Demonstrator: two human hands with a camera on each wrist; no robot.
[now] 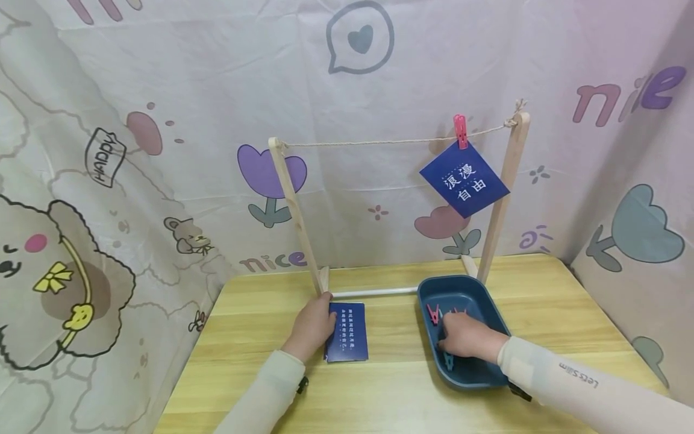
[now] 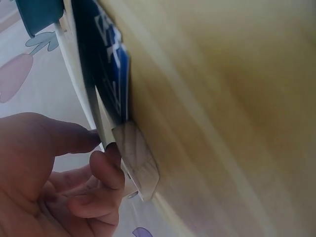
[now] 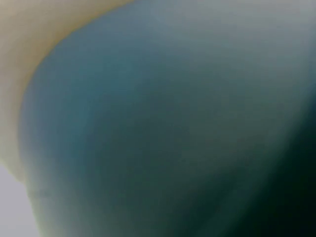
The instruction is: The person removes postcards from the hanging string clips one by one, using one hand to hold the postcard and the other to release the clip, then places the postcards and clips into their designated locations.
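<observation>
In the left wrist view, my left hand (image 2: 74,173) pinches the edge of a dark blue card (image 2: 83,44) between thumb and forefinger. That card is partly raised off another blue card (image 2: 118,74) with white lettering. From the head view, the left hand (image 1: 314,325) is at the left edge of the printed cards (image 1: 349,331). My right hand (image 1: 466,334) reaches down into a dark blue basin (image 1: 461,383) among small clothespins, its fingertips hidden. A pink clothespin (image 1: 434,313) and a blue clothespin (image 1: 448,360) show beside it. The right wrist view is a blur of basin wall (image 3: 123,113).
Behind the hands stands a wooden frame (image 1: 295,211) with a string (image 1: 368,143) across its top. A pink clothespin (image 1: 460,131) holds a blue card (image 1: 464,179) on the string, hanging by a corner near the right post (image 1: 504,199). A white bar (image 1: 374,292) joins the feet.
</observation>
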